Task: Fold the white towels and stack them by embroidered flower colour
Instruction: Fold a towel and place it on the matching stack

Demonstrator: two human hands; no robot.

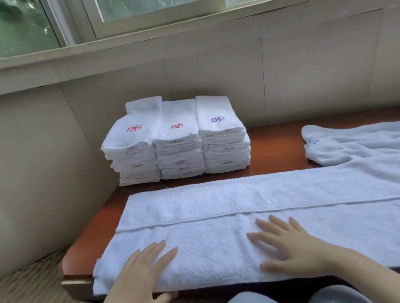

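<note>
Hands lie flat on the near half of the towel [226, 199]: the left hand [139, 275] and the right hand [293, 243] both have straight, spread fingers that press the cloth and grip nothing. The left thumb sits at the towel's front edge, and I cannot tell whether it hooks under.

That front edge runs along the lip of the table [278, 148], and the left corner juts past it. A careless sweep could drag the long strip off toward the lap. Pressing unevenly could also skew the lengthwise fold, so later folds would come out crooked and a stack would lean.

The towel is white, thick and nubbly, laid in a long band across the table, with a hem line down its middle. No embroidered flower shows on it, so it could end up on the wrong pile if the colour is not checked.

Farther right a loose towel [372, 145] lies rumpled, showing a blue flower [312, 140]. It touches the far end of the band and could snag it.

Against the wall stand three tight piles: a left red-flower stack [132, 155], a middle red-flower stack [179, 151] and a blue-flower stack [223, 143]. They are tall and touching, so a nudge could tip them.
</note>
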